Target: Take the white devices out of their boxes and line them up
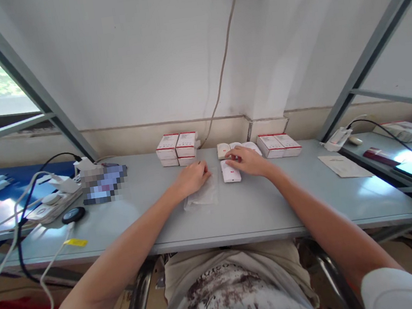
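1. The left hand (193, 177) is over the desk (259, 208), its fingers bent and drawn close together at the upper part of a clear bag (202, 197). Whether they pinch the film, I cannot tell.
2. The bag lies flat, spreading from under these fingers toward the desk's near edge.
3. The right hand (248, 160) reaches in from the other side, its fingers curled and narrow, the tips at the upper edge of a white unit (231, 173). Whether they grip it or only rest there, I cannot tell.
4. The unit lies flat below the right fingertips, just to the right of the bag and apart from it; a small red mark shows on its face.
5. Just beyond the right fingers is a row of similar pieces (224, 150), partly hidden by the hand.
6. Beyond the left fingers, near the wall (161, 53), stand the stacked boxes (177, 150), white with red edges.
7. To the right of the right fingers, near the end of the row, sit the paired boxes (279, 146).
8. Well left of the left fingers lie a blurred-out phone (106, 183), a black disc (73, 215) and a power strip (54, 207).
9. Well right of the right fingers lies a paper (344, 165).
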A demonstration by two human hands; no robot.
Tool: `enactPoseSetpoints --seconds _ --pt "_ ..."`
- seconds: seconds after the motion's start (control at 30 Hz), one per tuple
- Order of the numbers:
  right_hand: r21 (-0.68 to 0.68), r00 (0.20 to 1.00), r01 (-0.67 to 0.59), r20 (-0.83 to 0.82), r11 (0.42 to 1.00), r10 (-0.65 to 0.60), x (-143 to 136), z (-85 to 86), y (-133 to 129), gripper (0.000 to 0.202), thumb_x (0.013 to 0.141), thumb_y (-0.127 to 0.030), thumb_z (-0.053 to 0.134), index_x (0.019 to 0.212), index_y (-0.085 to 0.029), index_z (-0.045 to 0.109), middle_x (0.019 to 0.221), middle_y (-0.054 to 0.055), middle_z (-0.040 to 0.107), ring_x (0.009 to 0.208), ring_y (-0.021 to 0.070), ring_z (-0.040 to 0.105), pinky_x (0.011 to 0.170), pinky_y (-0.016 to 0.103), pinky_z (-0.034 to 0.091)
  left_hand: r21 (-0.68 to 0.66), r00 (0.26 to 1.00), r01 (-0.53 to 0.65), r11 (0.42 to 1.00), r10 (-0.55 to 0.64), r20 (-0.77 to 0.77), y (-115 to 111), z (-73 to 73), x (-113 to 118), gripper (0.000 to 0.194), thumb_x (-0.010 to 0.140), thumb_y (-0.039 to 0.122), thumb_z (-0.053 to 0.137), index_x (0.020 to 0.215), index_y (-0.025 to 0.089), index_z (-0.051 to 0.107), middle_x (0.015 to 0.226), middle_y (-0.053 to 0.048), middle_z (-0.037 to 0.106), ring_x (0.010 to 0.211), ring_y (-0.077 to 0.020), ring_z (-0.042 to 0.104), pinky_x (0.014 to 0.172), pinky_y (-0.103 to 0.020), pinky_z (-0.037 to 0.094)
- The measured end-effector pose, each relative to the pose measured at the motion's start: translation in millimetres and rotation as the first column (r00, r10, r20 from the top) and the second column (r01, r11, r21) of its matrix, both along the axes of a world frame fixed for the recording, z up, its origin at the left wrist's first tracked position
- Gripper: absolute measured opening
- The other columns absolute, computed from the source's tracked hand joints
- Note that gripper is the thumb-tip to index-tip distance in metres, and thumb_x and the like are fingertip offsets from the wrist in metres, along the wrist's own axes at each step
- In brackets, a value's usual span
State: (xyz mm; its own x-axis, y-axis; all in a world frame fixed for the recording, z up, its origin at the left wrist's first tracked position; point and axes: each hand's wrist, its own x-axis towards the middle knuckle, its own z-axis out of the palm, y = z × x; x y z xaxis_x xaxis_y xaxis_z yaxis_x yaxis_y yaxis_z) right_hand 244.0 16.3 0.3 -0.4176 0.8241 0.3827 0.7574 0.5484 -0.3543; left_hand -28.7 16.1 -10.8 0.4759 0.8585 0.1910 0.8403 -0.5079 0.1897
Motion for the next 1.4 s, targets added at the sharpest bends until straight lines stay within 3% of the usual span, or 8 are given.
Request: enactPoseSetpoints --seconds 0.13,0.27,0.6,0.97,1.1,1.2,1.3,1.4 --pt "-0.071 0.999 -0.035 0.01 0.997 0.036 -4.1 -1.4 -4.2 0.053 0.1 -0.059 0.065 0.143 -0.027 0.07 0.12 0.01 0.064 0.107 0.0271 0.067 0.1 0.044 0.053 0.029 1.0 -0.006 1.0 0.007 -0.019 -3.5 -0.4 0.3 0.03 0.107 0.042 0.059 0.124 0.018 0.065 0.122 -0.014 0.07 0.11 -0.0312 0.07 0.093 -0.04 0.053" --pt "-0.155 0.999 -0.036 0.007 0.987 0.037 1.2 -3.0 0.0 0.058 0.096 -0.066 0.068 0.141 -0.029 0.072 0.122 0.009 0.061 0.101 0.0252 0.066 0.099 0.045 0.054 0.033 0.999 0.035 0.999 -0.034 -0.027 -3.1 -1.6 -0.1 0.034 0.108 0.044 0.056 0.131 0.02 0.064 0.128 -0.013 0.066 0.112 -0.0306 0.069 0.097 -0.042 0.052" --pt "-0.304 0.996 -0.081 -0.059 0.949 0.066 5.7 1.0 1.7 0.054 0.088 -0.068 0.076 0.122 -0.027 0.069 0.116 0.007 0.073 0.109 0.0292 0.067 0.093 0.041 0.053 0.093 0.977 0.211 0.973 -0.213 0.007 3.4 -7.4 -0.4 0.021 0.11 0.028 0.05 0.12 0.023 0.068 0.123 -0.009 0.068 0.115 -0.0293 0.062 0.1 -0.044 0.045" --pt "-0.306 0.998 0.048 -0.017 0.951 -0.056 5.6 7.6 -1.5 0.065 0.076 -0.072 0.083 0.117 -0.024 0.068 0.122 0.01 0.068 0.111 0.0307 0.065 0.092 0.04 0.05 0.212 0.928 0.334 0.918 -0.36 0.095 8.7 -6.0 3.3 0.033 0.109 0.017 0.043 0.106 0.025 0.075 0.109 -0.006 0.074 0.11 -0.0271 0.059 0.1 -0.044 0.043" --pt "-0.346 0.995 0.088 -0.01 0.934 -0.097 6.9 9.5 -2.8 0.061 0.078 -0.072 0.081 0.113 -0.025 0.064 0.115 0.007 0.071 0.104 0.0287 0.066 0.082 0.036 0.048 0.219 0.907 0.38 0.899 -0.409 0.103 5.2 -4.2 3.6 0.032 0.108 0.013 0.041 0.109 0.023 0.071 0.113 -0.005 0.074 0.111 -0.026 0.06 0.1 -0.042 0.045" --pt "-0.363 0.989 0.136 0.003 0.922 -0.145 7.7 9.2 -2.5 0.06 0.08 -0.075 0.077 0.11 -0.026 0.06 0.104 0.005 0.072 0.095 0.0274 0.066 0.074 0.033 0.044 0.269 0.938 0.297 0.916 -0.332 0.096 0.2 -2.0 3.9 0.016 0.107 0.026 0.054 0.117 0.022 0.066 0.12 -0.008 0.071 0.112 -0.0275 0.062 0.1 -0.043 0.047" --pt "-0.344 0.981 0.178 -0.01 0.922 -0.194 8.1 8.5 -1.9 0.057 0.086 -0.077 0.07 0.106 -0.025 0.062 0.099 0.005 0.073 0.093 0.0268 0.066 0.073 0.033 0.043 0.269 0.983 0.157 0.95 -0.176 0.048 -2.3 -2.3 2.8 0.032 0.103 0.048 0.067 0.118 0.019 0.066 0.121 -0.011 0.069 0.109 -0.0315 0.065 0.098 -0.047 0.048" --pt "-0.317 0.977 0.195 -0.017 0.928 -0.211 7.9 9.3 -2.2 0.051 0.093 -0.074 0.061 0.098 -0.024 0.065 0.097 0.006 0.074 0.09 0.0252 0.065 0.072 0.033 0.042 0.197 0.991 0.133 0.971 -0.137 0.005 -0.2 -4.8 0.5 0.036 0.101 0.053 0.069 0.109 0.018 0.069 0.116 -0.012 0.071 0.11 -0.0333 0.066 0.099 -0.048 0.048"
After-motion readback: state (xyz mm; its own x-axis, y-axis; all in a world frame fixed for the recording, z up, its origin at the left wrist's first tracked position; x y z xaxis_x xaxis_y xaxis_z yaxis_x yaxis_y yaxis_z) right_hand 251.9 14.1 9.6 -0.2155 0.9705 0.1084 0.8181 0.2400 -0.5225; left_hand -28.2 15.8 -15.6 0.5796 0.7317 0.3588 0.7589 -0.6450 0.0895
